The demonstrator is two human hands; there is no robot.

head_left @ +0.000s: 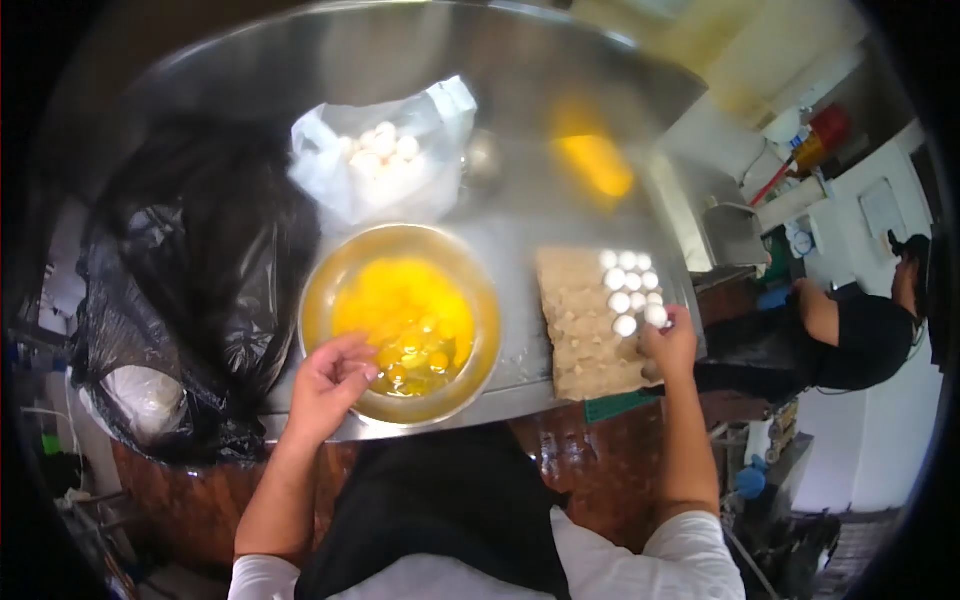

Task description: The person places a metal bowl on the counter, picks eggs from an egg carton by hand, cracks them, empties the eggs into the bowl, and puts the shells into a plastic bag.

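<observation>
A wide metal bowl (pixel 487 335) stands at the table's front edge, with many cracked raw eggs (pixel 405 305) pooled in it, yolks showing. My left hand (pixel 333 385) is over the bowl's near left rim, fingers loosely bent and thumb apart, holding nothing that I can see. At the right lies a cardboard egg tray (pixel 580 325), with several white eggs (pixel 620 280) in its far right part and bare cups at the left. My right hand (pixel 672 345) grips a white egg (pixel 656 315) at the tray's right side.
Behind the bowl sits a white plastic bag (pixel 320 165) holding eggshells (pixel 380 155). A large black plastic bag (pixel 190 270) covers the left side. A yellow object (pixel 595 165) reflects or lies blurred at the back. Another person (pixel 850 335) stands at the right.
</observation>
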